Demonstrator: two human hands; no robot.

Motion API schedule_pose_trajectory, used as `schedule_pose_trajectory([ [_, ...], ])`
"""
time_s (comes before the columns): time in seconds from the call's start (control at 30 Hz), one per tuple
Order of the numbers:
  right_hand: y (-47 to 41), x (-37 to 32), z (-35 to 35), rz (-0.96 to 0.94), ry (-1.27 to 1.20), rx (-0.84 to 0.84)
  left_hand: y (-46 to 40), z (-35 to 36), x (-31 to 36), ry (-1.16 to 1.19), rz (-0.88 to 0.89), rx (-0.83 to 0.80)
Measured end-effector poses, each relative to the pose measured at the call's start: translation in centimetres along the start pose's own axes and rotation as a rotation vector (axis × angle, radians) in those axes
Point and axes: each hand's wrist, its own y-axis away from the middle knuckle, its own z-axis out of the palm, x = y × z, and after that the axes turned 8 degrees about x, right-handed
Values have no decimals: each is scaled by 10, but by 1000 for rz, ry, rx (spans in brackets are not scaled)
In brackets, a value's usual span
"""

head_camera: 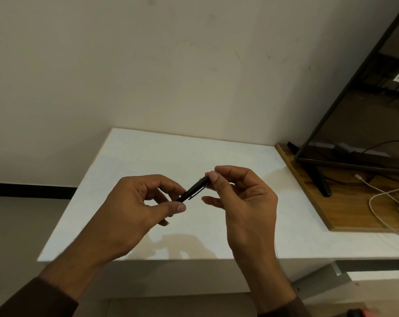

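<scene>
Above the white rectangular counter [171,152], mid-frame, a slim black plastic pen with a clip [194,189] is held clear of the surface, tilted, with its upper end to the right. Left hand [134,207]: grip pinches the pen's lower end between thumb tip and curled fingers; that end is hidden inside the grip. Right hand [244,202]: grip pinches the upper end between thumb and forefinger; the other fingers sit below the barrel, apart from it. The clip section lies bare between the two grips. At right, a brown wooden board [345,209] carries a dark flat screen [365,110] on a stand and a white cable [377,195].
</scene>
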Motion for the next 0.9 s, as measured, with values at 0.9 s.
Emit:
schedule_pose_trajectory([
  [0.9, -5, 7, -7, 26, 102, -125, 0, -1, -5, 47, -29, -24],
])
